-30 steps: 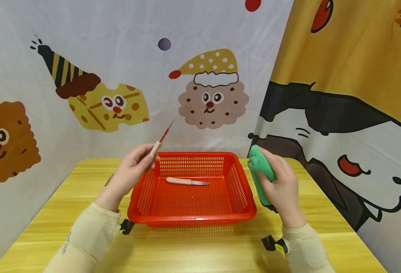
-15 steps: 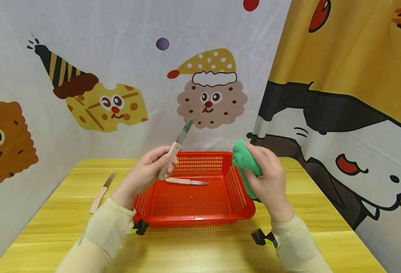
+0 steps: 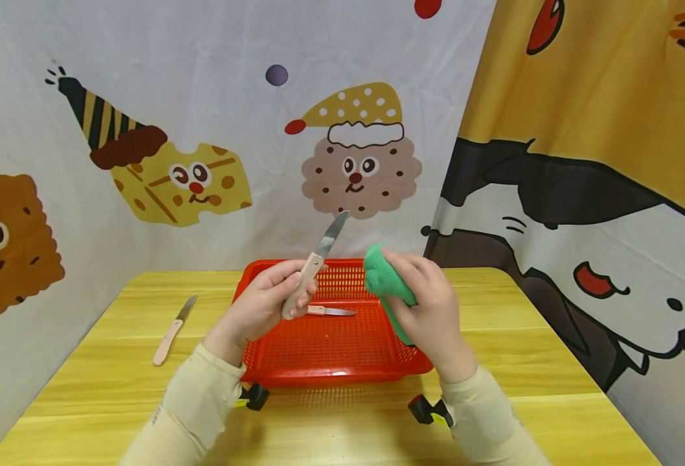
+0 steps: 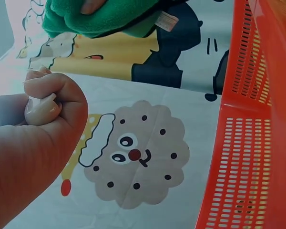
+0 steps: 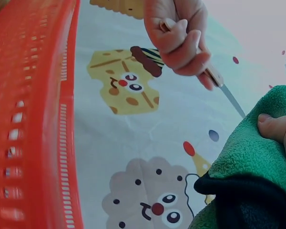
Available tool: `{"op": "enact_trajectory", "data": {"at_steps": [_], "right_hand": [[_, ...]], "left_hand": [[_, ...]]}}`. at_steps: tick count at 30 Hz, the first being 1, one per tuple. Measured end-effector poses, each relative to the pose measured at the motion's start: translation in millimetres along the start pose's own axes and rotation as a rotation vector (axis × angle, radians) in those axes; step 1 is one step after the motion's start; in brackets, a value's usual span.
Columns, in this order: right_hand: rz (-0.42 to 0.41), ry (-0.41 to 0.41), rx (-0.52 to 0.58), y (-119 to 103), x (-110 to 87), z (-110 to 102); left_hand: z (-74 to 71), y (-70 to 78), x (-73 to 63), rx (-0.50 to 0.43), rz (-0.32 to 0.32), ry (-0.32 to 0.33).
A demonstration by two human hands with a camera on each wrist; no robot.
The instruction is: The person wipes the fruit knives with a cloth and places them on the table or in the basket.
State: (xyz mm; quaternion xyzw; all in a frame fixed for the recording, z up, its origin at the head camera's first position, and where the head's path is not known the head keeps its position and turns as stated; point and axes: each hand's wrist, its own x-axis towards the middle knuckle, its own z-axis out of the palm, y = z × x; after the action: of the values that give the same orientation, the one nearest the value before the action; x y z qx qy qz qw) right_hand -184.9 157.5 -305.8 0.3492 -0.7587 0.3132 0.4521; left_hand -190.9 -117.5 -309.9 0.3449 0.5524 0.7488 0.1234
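"What were the hands doing above the red basket [image 3: 331, 374]?"

"The left hand [image 3: 258, 305] was over the basket's left part, its fingers curled round the wooden handle of the raised knife [image 3: 318, 257]; the blade slanted up and to the right, in front of the basket's far rim as the head view had it; the right hand [image 3: 431, 305] was over the basket's right part, pinching the green cloth [image 3: 384, 275] between thumb and fingers."

"Was the cloth on the blade?"

"The head view showed a gap between them; the right wrist view lined the blade's tip up with the cloth's edge, though from that angle I couldn't tell how near they were; that view also showed black trim [image 5: 248, 186] on the cloth, and the left wrist view a small pale label [image 4: 166, 21]."

"Any other knives?"

"Two; the second knife [image 3: 335, 312] lay on the basket's floor, its handle partly hidden behind the left hand; the third knife [image 3: 173, 333] lay to the basket's left on the worktop [image 3: 523, 362], its blade pointing away from the person."

"And around all that?"

"A white curtain [image 3: 214, 97] printed with a cheese figure and a biscuit figure hung behind the basket; a yellow curtain [image 3: 610, 97] hung to the basket's right."
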Motion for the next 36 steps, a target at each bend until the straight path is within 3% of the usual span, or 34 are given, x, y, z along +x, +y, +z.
{"op": "enact_trajectory", "data": {"at_steps": [19, 25, 36], "right_hand": [[0.013, -0.112, 0.005, -21.1, -1.5, 21.8], [-0.002, -0.112, -0.041, -22.1, -1.3, 25.1], [-0.010, -0.165, -0.123, -22.9, 0.0, 29.7]], "left_hand": [[13.2, -13.0, 2.1, -0.007, -0.040, 0.021], [13.8, -15.7, 2.7, -0.020, -0.009, -0.010], [18.3, -22.4, 2.5, -0.049, -0.033, 0.029]]}}
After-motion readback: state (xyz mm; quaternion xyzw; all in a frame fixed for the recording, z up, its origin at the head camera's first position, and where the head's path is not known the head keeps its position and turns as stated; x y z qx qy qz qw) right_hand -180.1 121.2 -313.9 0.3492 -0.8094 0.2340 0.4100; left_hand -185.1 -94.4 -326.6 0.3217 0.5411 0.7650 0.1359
